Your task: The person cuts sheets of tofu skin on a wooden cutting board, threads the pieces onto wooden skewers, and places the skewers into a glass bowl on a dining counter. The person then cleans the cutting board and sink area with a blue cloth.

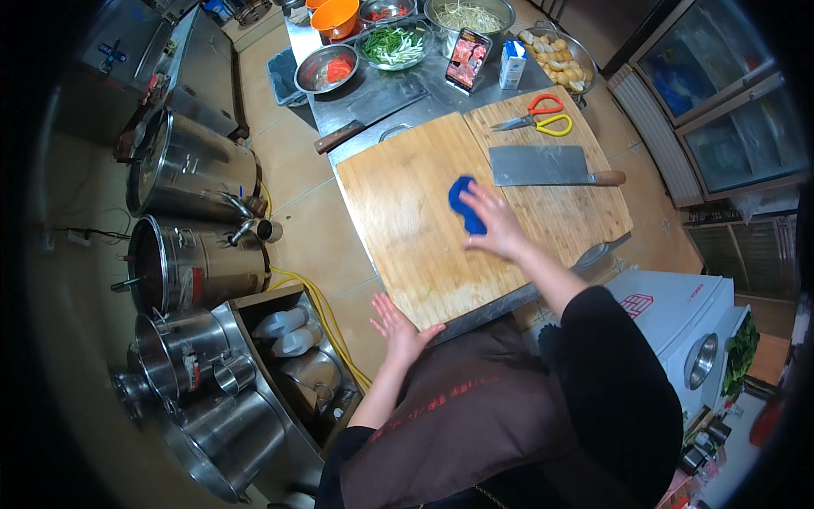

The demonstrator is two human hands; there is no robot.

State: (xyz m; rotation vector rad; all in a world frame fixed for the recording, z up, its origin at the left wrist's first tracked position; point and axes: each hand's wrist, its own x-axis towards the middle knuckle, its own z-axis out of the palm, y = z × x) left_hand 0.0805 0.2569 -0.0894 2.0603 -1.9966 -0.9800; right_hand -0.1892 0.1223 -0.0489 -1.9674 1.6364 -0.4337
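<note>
My right hand (495, 219) presses a bunched blue cloth (464, 202) onto a wooden cutting board (407, 191); hand and cloth are slightly blurred. At the board's near left corner rests my left hand (402, 331), fingers spread along the side and thumb on the front edge. A second wooden board (553, 223) adjoins the first on the right. On it lie a cleaver (540, 165) with a wooden handle and scissors (534, 119) with one red and one yellow handle loop.
Behind the boards, another cleaver (375, 118) lies on the steel table (331, 130). Farther back stand a bowl of chopped greens (394, 46), a pot of bean sprouts (467, 18), a phone (469, 62) and a carton (512, 65). Steel pots (203, 165) line the left; a white chest (674, 312) stands right.
</note>
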